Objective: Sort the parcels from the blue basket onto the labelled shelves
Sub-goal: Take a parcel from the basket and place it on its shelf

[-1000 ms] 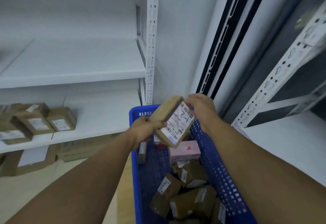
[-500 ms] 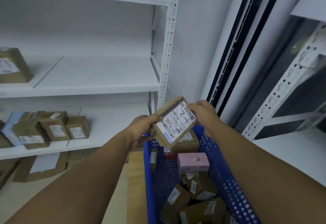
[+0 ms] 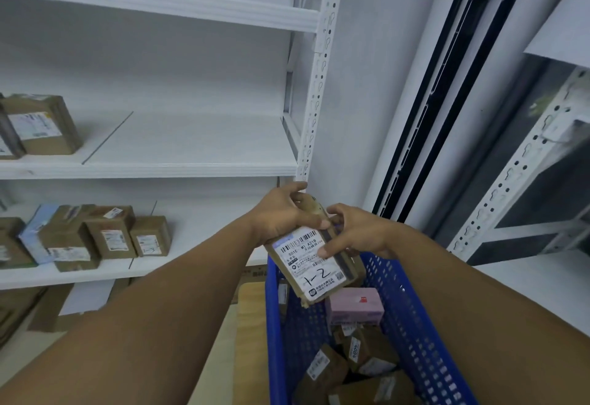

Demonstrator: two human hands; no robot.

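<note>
The parcel hangs above the far end of the blue basket, held between both hands. The left hand wraps over its upper end, and the right hand pinches its right edge, a fingertip on the label. Its long axis runs from the left hand down toward the person, label face up. The white shelves lie left of and above the left hand, which is the nearer one for a placing reach. The parcel is a flat, rectangular brown carton with a white paper label hand-marked "1-2". The basket is perforated plastic, and inside it, below the hands, sit a pink box and more brown parcels.
</note>
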